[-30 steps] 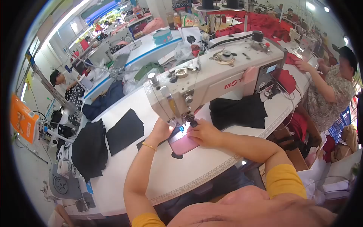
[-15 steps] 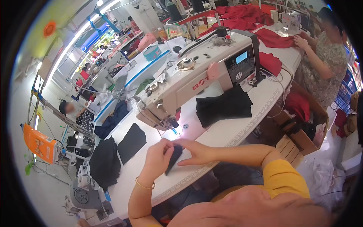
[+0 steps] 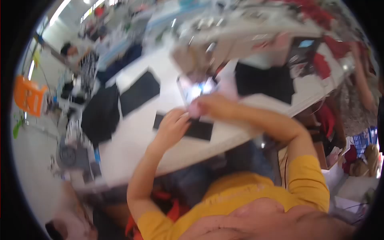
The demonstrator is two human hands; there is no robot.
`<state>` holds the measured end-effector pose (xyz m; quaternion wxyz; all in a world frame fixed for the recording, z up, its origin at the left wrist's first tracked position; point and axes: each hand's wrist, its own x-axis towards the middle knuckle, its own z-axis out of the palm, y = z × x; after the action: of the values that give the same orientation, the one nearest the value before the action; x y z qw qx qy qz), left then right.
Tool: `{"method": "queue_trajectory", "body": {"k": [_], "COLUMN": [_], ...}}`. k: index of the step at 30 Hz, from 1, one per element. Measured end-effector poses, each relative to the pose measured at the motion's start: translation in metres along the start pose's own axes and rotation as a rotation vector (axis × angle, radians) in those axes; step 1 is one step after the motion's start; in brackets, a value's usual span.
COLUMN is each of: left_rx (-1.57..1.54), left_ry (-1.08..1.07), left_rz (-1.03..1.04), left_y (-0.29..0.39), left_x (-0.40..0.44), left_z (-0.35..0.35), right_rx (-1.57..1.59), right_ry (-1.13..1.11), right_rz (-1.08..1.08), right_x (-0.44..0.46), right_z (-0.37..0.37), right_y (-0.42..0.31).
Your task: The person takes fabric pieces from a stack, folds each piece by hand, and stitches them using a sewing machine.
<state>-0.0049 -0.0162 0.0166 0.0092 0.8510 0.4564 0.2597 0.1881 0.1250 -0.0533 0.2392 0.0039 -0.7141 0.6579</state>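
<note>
A dark cloth strip (image 3: 201,129) lies flat on the white table near its front edge. My left hand (image 3: 173,124) rests on the strip's left part, its fingers close together and pointing to the right. Just above the strip is my right hand (image 3: 210,106), smeared by motion, with its fingertips near those of my left hand. What it holds, if anything, is blurred. Behind my hands stands the sewing machine (image 3: 194,60), its lamp shining on the needle area.
Dark cloth pieces (image 3: 140,91) and a dark pile (image 3: 100,116) lie on the left of the table (image 3: 132,140). More black cloth (image 3: 264,82) lies under the machine arm. A co-worker (image 3: 356,96) is at the right, beside red cloth.
The dark strip, earlier upright between my hands, now lies flat and crosswise. My right hand has moved above it, towards the machine. The whole view has shifted and blurred.
</note>
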Motion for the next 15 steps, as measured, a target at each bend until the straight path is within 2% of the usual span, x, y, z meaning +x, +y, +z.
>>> {"method": "queue_trajectory", "body": {"k": [1, 3, 4, 6, 8, 11, 14, 15], "left_rx": [-0.07, -0.158, -0.074, -0.015, 0.015, -0.013, -0.074, -0.079], "left_ry": [-0.101, -0.131, -0.083, 0.022, 0.074, 0.094, 0.121, 0.119], "left_rz": [0.077, -0.004, 0.032, -0.092, -0.164, -0.186, 0.14, 0.14], "left_y": [0.001, -0.011, -0.009, -0.022, -0.033, -0.037, -0.031, -0.03], "left_x": [0.005, 0.002, 0.009, 0.011, 0.021, 0.033, 0.046, 0.046], "left_z": [0.011, 0.025, 0.021, 0.033, 0.04, 0.034, 0.03, 0.034], "right_rx": [-0.823, -0.994, -1.007, -1.029, -1.188, -1.241, -1.241, -1.241], "right_ry": [0.179, 0.216, 0.262, 0.304, 0.188, 0.073, 0.004, 0.005], "right_rz": [-0.025, -0.05, -0.044, -0.034, -0.096, -0.184, -0.273, -0.269], "right_x": [-0.006, -0.017, -0.029, -0.046, -0.053, -0.043, -0.028, -0.026], "right_z": [0.009, 0.006, 0.007, -0.001, -0.011, -0.016, -0.017, -0.018], "right_y": [-0.044, -0.069, -0.073, -0.081, -0.085, -0.08, -0.071, -0.069]}}
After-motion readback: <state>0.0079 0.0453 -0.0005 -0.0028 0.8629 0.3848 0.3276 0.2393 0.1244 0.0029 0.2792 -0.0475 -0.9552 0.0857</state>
